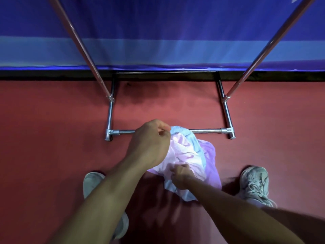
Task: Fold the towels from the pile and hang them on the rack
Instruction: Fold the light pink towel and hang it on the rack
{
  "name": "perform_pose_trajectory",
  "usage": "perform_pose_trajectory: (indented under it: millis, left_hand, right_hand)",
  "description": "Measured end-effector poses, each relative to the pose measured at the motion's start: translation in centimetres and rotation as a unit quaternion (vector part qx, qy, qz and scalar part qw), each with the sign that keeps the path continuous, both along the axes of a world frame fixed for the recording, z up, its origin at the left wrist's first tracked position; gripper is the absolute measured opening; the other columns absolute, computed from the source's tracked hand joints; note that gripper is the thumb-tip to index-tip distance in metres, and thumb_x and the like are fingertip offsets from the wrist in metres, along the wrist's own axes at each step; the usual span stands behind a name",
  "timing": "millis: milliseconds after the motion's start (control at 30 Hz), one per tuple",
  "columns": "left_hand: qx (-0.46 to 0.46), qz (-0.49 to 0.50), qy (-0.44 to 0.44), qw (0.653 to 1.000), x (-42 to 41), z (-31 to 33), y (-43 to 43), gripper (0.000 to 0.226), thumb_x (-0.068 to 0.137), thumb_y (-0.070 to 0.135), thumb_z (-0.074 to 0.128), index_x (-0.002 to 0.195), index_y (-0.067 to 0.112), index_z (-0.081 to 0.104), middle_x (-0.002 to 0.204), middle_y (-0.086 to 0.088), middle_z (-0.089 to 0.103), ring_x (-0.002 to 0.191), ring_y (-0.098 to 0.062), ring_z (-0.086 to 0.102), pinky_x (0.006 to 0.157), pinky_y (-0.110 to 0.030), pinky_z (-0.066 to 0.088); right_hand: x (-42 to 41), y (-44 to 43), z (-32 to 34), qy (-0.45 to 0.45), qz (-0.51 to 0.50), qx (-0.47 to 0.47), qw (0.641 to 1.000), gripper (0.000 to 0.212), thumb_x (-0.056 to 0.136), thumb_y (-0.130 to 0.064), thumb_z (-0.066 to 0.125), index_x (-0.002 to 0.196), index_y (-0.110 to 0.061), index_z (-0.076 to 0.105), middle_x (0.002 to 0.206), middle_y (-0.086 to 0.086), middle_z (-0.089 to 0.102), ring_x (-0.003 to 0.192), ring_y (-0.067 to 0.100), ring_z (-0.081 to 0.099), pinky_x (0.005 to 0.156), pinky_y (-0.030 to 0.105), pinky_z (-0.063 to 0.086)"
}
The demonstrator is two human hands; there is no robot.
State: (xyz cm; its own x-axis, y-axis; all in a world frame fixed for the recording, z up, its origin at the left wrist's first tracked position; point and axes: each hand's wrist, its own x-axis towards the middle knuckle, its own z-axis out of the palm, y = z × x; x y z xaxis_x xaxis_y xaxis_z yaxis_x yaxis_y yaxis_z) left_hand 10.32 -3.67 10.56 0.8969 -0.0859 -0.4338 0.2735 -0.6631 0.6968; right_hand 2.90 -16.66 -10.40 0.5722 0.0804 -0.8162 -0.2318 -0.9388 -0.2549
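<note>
Red floor (52,138) wide around towel pile (186,155), rack bar (205,131) just beyond

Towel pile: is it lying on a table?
No, the towel pile lies on the red floor just in front of the rack base.

The towels are a crumpled heap on the red floor (52,138), just in front of the rack (207,130) and overlapping its near base bar. A pale pink towel (182,155) bunches in the middle, with a light blue towel (186,136) draped over its far and right sides and a lilac towel (211,155) spread beneath to the right. The left hand (149,143) pinches the blue towel's top edge, and the right hand (181,175) grips the pink towel's near folds. The rack is chrome tubing: a rectangular base flat on the floor and two uprights rising from its side bars out of view. No towel hangs on it.
</note>
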Motion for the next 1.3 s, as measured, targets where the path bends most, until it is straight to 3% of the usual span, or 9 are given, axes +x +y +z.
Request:
perform_pose_trajectory:
  millis: [200, 333, 500, 633, 767, 900, 967, 1200, 1300]
  left_hand:
    - [0.007, -0.003, 0.005, 1.0, 0.4, 0.2, 0.1, 0.02, 0.093, 0.019, 0.059, 0.081, 0.035, 0.063, 0.098, 0.008, 0.073, 0.095, -0.017, 0.067, 0.089, -0.03, 0.052]
    - [0.008, -0.026, 0.005, 1.0, -0.1, 1.5, 0.0, 0.017, 0.092, 0.013, 0.06, 0.101, 0.025, 0.069, 0.099, 0.006, 0.073, 0.093, -0.014, 0.065, 0.08, -0.02, 0.046]
    - [-0.09, -0.072, -0.031, 0.993, -2.3, 3.6, -1.2, 0.068, 0.068, 0.029, 0.084, 0.128, 0.034, 0.052, 0.105, 0.009, 0.071, 0.09, -0.017, 0.068, 0.079, -0.036, 0.057]
    - [-0.115, -0.014, -0.15, 0.982, -2.9, 4.2, -2.6, 0.042, 0.078, 0.022, 0.08, 0.11, 0.032, 0.056, 0.09, 0.01, 0.072, 0.079, -0.016, 0.067, 0.069, -0.036, 0.056]
    - [-0.067, -0.033, -0.19, 0.979, -2.5, 4.0, -2.3, 0.038, 0.085, 0.02, 0.072, 0.114, 0.036, 0.052, 0.087, 0.007, 0.071, 0.078, -0.021, 0.065, 0.07, -0.035, 0.052]
    - [-0.058, -0.059, -0.221, 0.972, -1.6, 3.9, -1.5, 0.007, 0.091, 0.033, 0.064, 0.094, 0.027, 0.065, 0.072, 0.004, 0.064, 0.069, -0.015, 0.054, 0.066, -0.031, 0.045]
    - [-0.056, -0.079, -0.249, 0.964, -1.4, 3.8, -1.3, 0.02, 0.093, 0.041, 0.057, 0.088, 0.026, 0.07, 0.069, 0.004, 0.064, 0.07, -0.015, 0.051, 0.068, -0.03, 0.043]
    - [0.041, -0.094, -0.184, 0.978, -1.0, 3.1, -0.2, 0.013, 0.086, 0.035, 0.069, 0.092, 0.025, 0.061, 0.073, 0.002, 0.066, 0.076, -0.027, 0.061, 0.071, -0.038, 0.051]
    - [0.015, -0.053, -0.176, 0.983, -0.7, 3.0, -0.1, 0.015, 0.09, 0.029, 0.064, 0.084, 0.017, 0.059, 0.067, -0.005, 0.06, 0.071, -0.032, 0.057, 0.066, -0.041, 0.05]
  right_hand:
    - [2.8, -1.9, 6.6, -0.123, -0.143, 0.119, 0.975, 0.03, 0.093, -0.016, 0.056, 0.115, -0.019, 0.076, 0.116, 0.002, 0.075, 0.103, 0.017, 0.067, 0.091, 0.022, 0.048]
    - [4.8, -4.5, 14.2, -0.197, -0.256, 0.225, 0.919, 0.037, 0.081, 0.008, 0.052, 0.098, -0.009, 0.08, 0.084, 0.011, 0.077, 0.065, 0.003, 0.059, 0.069, 0.026, 0.052]
    - [3.7, -5.5, 24.9, -0.222, -0.409, 0.416, 0.781, 0.027, 0.093, 0.013, 0.055, 0.093, -0.008, 0.073, 0.074, 0.004, 0.073, 0.063, 0.01, 0.068, 0.066, 0.023, 0.061]
    - [1.3, -6.4, 27.1, -0.269, -0.448, 0.437, 0.732, 0.021, 0.096, 0.005, 0.059, 0.108, -0.007, 0.071, 0.079, 0.006, 0.076, 0.067, 0.014, 0.072, 0.067, 0.025, 0.061]
    - [1.9, -7.0, 25.6, -0.339, -0.39, 0.331, 0.789, 0.019, 0.096, -0.001, 0.059, 0.095, -0.013, 0.074, 0.079, 0.005, 0.074, 0.065, 0.007, 0.068, 0.072, 0.031, 0.059]
    - [3.6, -7.7, 24.9, -0.353, -0.272, 0.206, 0.871, 0.03, 0.076, -0.028, 0.055, 0.098, -0.029, 0.076, 0.083, -0.002, 0.077, 0.077, 0.021, 0.072, 0.079, 0.045, 0.059]
    - [4.0, -8.2, 24.7, -0.373, -0.215, 0.131, 0.893, 0.024, 0.078, -0.026, 0.061, 0.095, -0.032, 0.076, 0.077, -0.008, 0.075, 0.074, 0.014, 0.071, 0.076, 0.04, 0.058]
    - [5.8, -10.1, 24.6, -0.436, -0.35, 0.168, 0.812, 0.016, 0.083, -0.022, 0.056, 0.082, -0.021, 0.072, 0.064, -0.002, 0.067, 0.061, 0.021, 0.06, 0.065, 0.036, 0.052]
    - [5.7, -11.0, 23.9, -0.436, -0.356, 0.114, 0.818, 0.011, 0.087, -0.018, 0.058, 0.08, -0.019, 0.068, 0.068, -0.006, 0.06, 0.06, 0.013, 0.053, 0.066, 0.035, 0.049]
